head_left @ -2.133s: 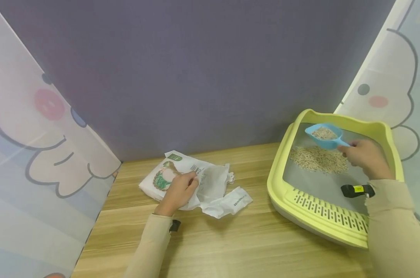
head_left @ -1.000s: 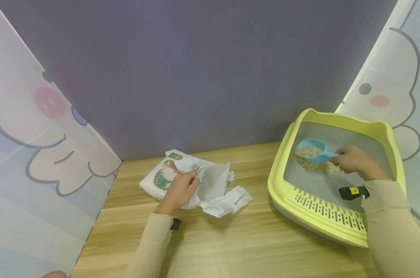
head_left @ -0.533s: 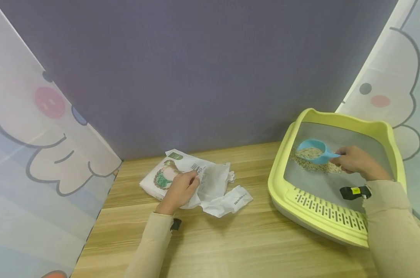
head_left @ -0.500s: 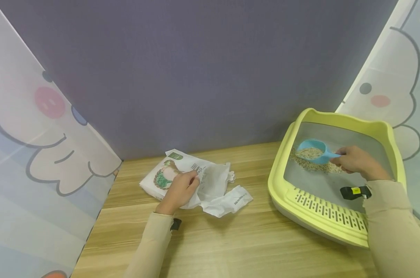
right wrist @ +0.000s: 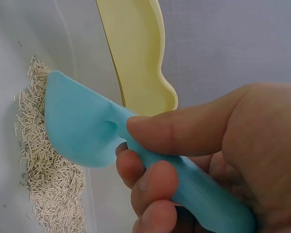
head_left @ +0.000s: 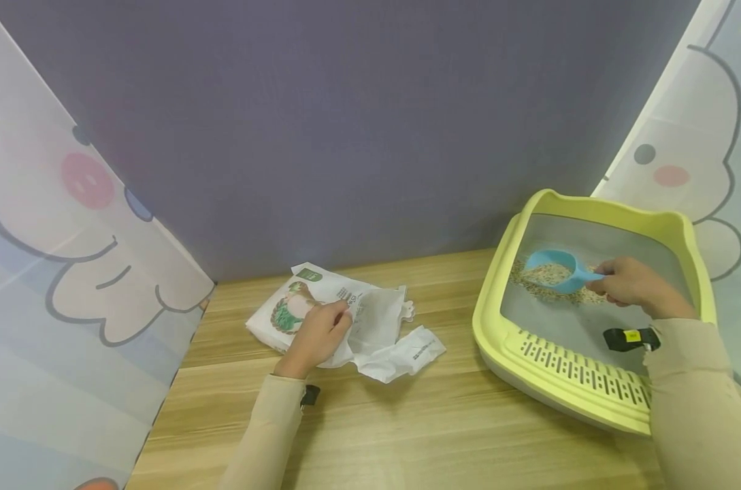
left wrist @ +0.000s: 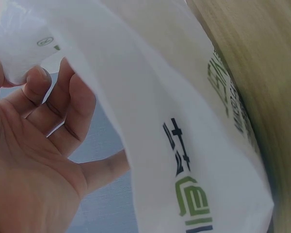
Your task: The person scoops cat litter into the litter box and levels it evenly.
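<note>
My right hand [head_left: 630, 282] grips the handle of a light blue scoop [right wrist: 82, 121], thumb along its top. The scoop is low inside a litter box [head_left: 489, 320] with a yellow rim and grey floor. Its bowl shows pellets and overlaps the heap of beige litter pellets [right wrist: 58, 194] on the box floor. To the left, my left hand [head_left: 318, 337] pinches the edge of a torn white litter bag [head_left: 376, 316] that lies on its side. Up close in the left wrist view, curled fingers [left wrist: 77, 107] hold the bag's plastic; some fingertips are hidden behind it.
Both the bag and the box stand on a wood-grain table [head_left: 407, 435]. A grey-purple panel [head_left: 358, 136] rises behind them, with printed cartoon panels left and right. A slotted step [head_left: 581, 367] forms the box's near side.
The right hand brought the pellet-filled scoop from above the box down to the heap, then shifted it slightly right and nearer. The left hand and the bag have stayed in place.
</note>
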Action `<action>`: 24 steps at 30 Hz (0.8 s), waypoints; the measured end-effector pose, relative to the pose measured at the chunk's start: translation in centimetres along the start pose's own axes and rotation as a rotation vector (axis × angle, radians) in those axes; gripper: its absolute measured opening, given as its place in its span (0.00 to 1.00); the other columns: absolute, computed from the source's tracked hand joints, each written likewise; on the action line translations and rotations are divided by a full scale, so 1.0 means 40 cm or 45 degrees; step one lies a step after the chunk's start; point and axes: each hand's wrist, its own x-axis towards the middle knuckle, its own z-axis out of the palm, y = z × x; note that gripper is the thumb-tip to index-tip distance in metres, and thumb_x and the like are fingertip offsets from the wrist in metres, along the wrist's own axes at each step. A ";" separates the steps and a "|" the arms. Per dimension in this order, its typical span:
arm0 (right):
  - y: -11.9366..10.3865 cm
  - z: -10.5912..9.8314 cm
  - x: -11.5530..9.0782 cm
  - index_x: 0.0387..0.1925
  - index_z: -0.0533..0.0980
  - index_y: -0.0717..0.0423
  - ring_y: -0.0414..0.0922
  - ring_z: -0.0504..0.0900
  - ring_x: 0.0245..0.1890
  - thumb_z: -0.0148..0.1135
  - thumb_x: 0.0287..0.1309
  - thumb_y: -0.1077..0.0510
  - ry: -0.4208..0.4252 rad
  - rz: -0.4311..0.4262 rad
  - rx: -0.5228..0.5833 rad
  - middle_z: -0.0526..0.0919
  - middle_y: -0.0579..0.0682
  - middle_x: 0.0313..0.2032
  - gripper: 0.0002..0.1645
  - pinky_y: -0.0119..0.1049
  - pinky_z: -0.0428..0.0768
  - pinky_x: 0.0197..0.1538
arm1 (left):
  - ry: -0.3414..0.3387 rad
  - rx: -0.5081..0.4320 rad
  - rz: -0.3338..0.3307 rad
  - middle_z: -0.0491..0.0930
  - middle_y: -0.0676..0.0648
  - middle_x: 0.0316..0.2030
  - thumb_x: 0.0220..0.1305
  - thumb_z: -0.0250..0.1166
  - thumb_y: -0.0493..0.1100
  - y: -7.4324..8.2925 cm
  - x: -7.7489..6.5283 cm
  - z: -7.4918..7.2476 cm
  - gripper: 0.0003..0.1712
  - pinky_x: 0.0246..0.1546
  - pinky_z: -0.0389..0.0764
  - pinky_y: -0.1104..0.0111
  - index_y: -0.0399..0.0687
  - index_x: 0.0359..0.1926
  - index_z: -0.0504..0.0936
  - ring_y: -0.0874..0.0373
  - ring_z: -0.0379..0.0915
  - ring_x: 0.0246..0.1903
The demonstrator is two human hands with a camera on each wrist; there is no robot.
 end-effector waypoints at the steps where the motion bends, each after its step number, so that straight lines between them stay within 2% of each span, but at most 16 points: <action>1: 0.002 0.000 0.000 0.62 0.64 0.83 0.41 0.70 0.19 0.55 0.68 0.57 0.005 0.001 -0.001 0.75 0.45 0.19 0.34 0.36 0.71 0.30 | -0.001 0.000 -0.002 0.63 0.56 0.17 0.72 0.53 0.43 0.000 0.000 0.000 0.16 0.26 0.64 0.69 0.54 0.23 0.67 0.61 0.60 0.21; 6: 0.009 0.005 -0.001 0.56 0.71 0.80 0.42 0.71 0.21 0.55 0.67 0.57 0.011 0.002 -0.004 0.75 0.46 0.20 0.27 0.37 0.70 0.29 | -0.006 0.001 -0.006 0.63 0.56 0.17 0.71 0.54 0.42 0.001 0.000 0.000 0.16 0.27 0.65 0.67 0.53 0.23 0.68 0.60 0.61 0.21; 12: 0.010 0.004 -0.009 0.58 0.69 0.80 0.40 0.68 0.20 0.55 0.68 0.57 -0.012 -0.004 0.004 0.73 0.45 0.20 0.28 0.37 0.68 0.29 | -0.008 0.003 -0.008 0.62 0.56 0.17 0.71 0.54 0.42 0.003 0.002 0.000 0.16 0.26 0.65 0.68 0.53 0.23 0.67 0.60 0.60 0.20; 24: 0.021 0.006 -0.013 0.55 0.73 0.76 0.40 0.68 0.20 0.57 0.67 0.57 -0.027 0.002 -0.011 0.72 0.45 0.20 0.25 0.36 0.67 0.29 | -0.012 -0.006 -0.006 0.63 0.56 0.17 0.71 0.53 0.42 0.003 0.002 0.000 0.16 0.26 0.65 0.67 0.53 0.23 0.68 0.60 0.61 0.20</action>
